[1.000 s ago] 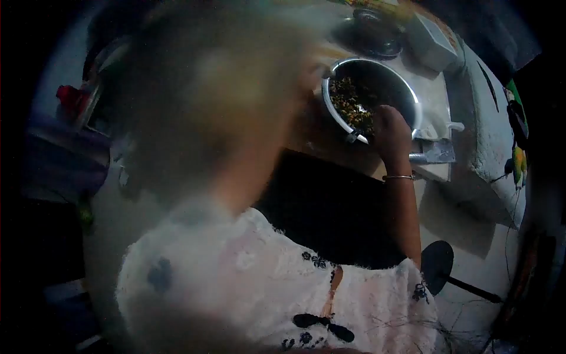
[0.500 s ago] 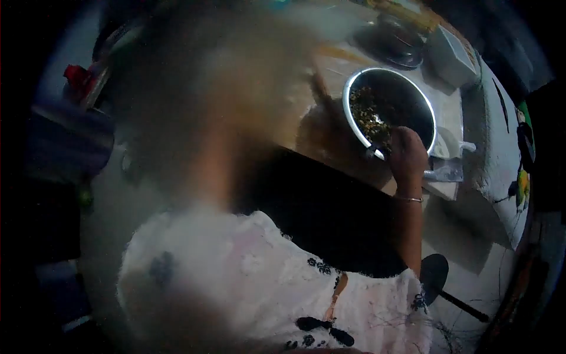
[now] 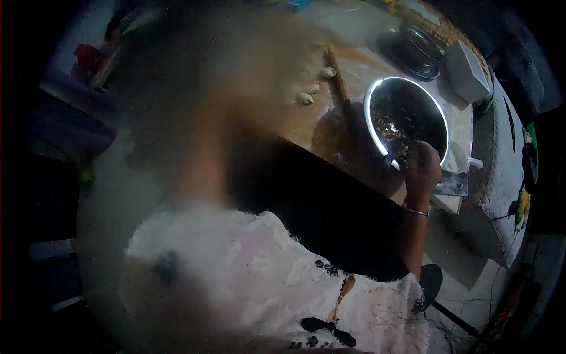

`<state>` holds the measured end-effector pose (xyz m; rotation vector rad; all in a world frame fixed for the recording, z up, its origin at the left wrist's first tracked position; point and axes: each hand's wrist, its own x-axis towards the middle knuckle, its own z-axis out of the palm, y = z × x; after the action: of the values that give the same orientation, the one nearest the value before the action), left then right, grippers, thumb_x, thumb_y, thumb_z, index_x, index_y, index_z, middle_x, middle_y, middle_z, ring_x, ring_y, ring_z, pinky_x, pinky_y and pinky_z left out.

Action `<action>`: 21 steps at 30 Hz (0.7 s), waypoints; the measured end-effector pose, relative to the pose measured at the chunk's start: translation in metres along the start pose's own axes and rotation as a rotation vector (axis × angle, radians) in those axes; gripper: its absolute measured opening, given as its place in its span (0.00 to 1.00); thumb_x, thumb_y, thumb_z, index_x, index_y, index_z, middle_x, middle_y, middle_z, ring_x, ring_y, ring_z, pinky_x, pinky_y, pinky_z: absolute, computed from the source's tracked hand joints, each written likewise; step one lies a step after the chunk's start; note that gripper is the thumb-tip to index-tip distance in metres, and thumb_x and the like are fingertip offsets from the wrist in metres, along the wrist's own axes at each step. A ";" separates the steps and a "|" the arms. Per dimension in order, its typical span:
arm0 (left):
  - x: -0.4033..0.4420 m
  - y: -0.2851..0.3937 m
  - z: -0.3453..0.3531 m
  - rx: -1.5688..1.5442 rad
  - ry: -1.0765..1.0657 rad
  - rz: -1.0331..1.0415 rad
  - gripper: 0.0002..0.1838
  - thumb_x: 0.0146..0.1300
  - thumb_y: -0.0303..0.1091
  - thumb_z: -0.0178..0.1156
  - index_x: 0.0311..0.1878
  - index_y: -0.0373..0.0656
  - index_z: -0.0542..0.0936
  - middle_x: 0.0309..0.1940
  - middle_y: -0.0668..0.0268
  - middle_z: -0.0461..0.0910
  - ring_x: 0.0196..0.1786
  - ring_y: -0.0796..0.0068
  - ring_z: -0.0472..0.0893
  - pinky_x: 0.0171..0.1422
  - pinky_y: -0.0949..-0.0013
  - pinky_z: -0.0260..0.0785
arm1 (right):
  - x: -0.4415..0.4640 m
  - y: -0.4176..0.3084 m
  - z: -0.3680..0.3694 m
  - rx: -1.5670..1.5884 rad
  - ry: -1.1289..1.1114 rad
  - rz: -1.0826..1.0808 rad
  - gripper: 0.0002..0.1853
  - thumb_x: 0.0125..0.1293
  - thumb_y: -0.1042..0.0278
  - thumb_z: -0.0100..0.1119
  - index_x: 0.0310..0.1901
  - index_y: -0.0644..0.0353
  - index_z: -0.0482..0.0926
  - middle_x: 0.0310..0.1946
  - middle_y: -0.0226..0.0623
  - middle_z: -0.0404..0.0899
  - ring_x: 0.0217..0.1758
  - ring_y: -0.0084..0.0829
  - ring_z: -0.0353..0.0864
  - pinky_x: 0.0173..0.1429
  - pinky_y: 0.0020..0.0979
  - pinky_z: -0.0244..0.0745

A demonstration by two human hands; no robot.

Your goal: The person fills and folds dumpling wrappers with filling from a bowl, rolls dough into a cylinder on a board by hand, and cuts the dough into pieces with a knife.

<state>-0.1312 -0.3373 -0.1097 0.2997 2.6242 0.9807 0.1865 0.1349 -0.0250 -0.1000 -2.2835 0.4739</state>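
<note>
My right hand (image 3: pixel 423 170), with a bracelet at the wrist, is at the near rim of a round metal bowl (image 3: pixel 369 121). Its curled fingers reach inside, over a dark chopped mixture (image 3: pixel 395 131); whatever they grip is hidden. A blurred smear covers much of the left side of the view. Within it my left forearm (image 3: pixel 207 162) shows faintly, and I cannot make out that hand's fingers. To the left of the bowl lies a wooden rolling pin (image 3: pixel 337 79), with several small pale dough pieces (image 3: pixel 305 98) beside it.
Behind the bowl stand a dark, shiny round vessel (image 3: pixel 421 53) and a white rectangular container (image 3: pixel 467 72). A clear plastic packet (image 3: pixel 453 184) lies to the bowl's right. A large white block-like object (image 3: pixel 501 194) borders the right side. The dark table edge (image 3: pixel 330 168) runs in front of me.
The whole scene has shifted a little right and down as the camera turned. More of the rolling pin and the dough pieces shows now. My right hand stays at the bowl's near rim.
</note>
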 end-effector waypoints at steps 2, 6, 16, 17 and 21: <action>0.006 -0.009 0.004 0.044 0.025 -0.040 0.21 0.63 0.51 0.60 0.45 0.41 0.81 0.31 0.66 0.80 0.28 0.74 0.78 0.36 0.66 0.72 | -0.011 0.013 0.004 0.122 0.145 -0.037 0.09 0.62 0.75 0.59 0.45 0.61 0.78 0.39 0.40 0.81 0.40 0.38 0.81 0.45 0.34 0.77; 0.003 -0.046 0.005 0.008 -0.007 0.076 0.20 0.64 0.49 0.59 0.46 0.41 0.81 0.31 0.64 0.80 0.29 0.74 0.78 0.36 0.66 0.71 | -0.038 0.018 -0.004 0.532 0.341 0.323 0.11 0.66 0.74 0.57 0.49 0.67 0.75 0.48 0.42 0.77 0.51 0.32 0.76 0.57 0.31 0.71; -0.015 -0.014 0.043 -0.015 0.030 -0.038 0.21 0.65 0.48 0.57 0.49 0.39 0.79 0.33 0.62 0.81 0.31 0.72 0.79 0.38 0.64 0.71 | -0.047 0.018 -0.048 0.853 -0.051 1.059 0.29 0.69 0.58 0.56 0.66 0.61 0.60 0.50 0.39 0.74 0.38 0.25 0.77 0.40 0.31 0.77; -0.015 -0.011 0.044 -0.007 0.055 -0.054 0.21 0.65 0.48 0.56 0.48 0.39 0.79 0.33 0.62 0.81 0.32 0.72 0.79 0.38 0.64 0.71 | -0.048 0.028 -0.044 0.900 -0.102 1.148 0.32 0.68 0.55 0.57 0.67 0.60 0.58 0.49 0.39 0.75 0.34 0.24 0.78 0.35 0.31 0.78; -0.027 0.007 0.048 0.009 0.144 -0.127 0.21 0.65 0.48 0.56 0.48 0.39 0.79 0.33 0.62 0.81 0.32 0.72 0.79 0.38 0.64 0.71 | -0.040 0.034 -0.041 0.808 -0.163 1.198 0.26 0.68 0.51 0.55 0.61 0.56 0.64 0.42 0.36 0.77 0.34 0.25 0.80 0.31 0.30 0.78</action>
<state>-0.0876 -0.3116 -0.1326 0.0653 2.7380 0.9824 0.2411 0.1708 -0.0394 -1.0497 -1.7659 1.9939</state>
